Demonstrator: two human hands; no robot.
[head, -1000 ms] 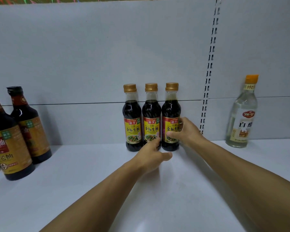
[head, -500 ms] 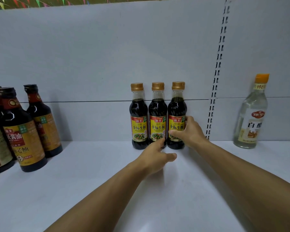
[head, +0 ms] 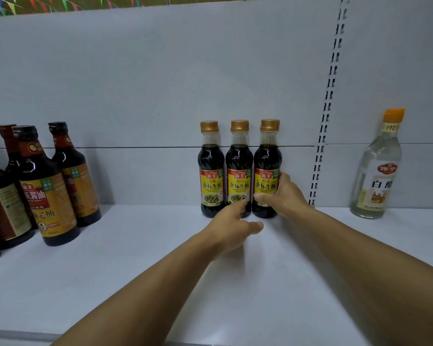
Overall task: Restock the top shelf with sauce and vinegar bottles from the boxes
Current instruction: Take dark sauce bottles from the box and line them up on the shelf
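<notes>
A grey-backed store shelf (head: 260, 283) is carrying three gold-capped soy sauce bottles lined up against the rear panel. The right hand (head: 284, 196) is curling thumb and fingers round the rightmost bottle (head: 266, 171), while the left hand (head: 231, 224), fingers relaxed, is touching the base of the middle bottle (head: 238, 168) just beside it. Squaring the row well likely means nudging both low down, labels forward, so nothing tips. Both forearms are reaching forward. A white vinegar bottle (head: 378, 171) is standing well right of the right hand.
</notes>
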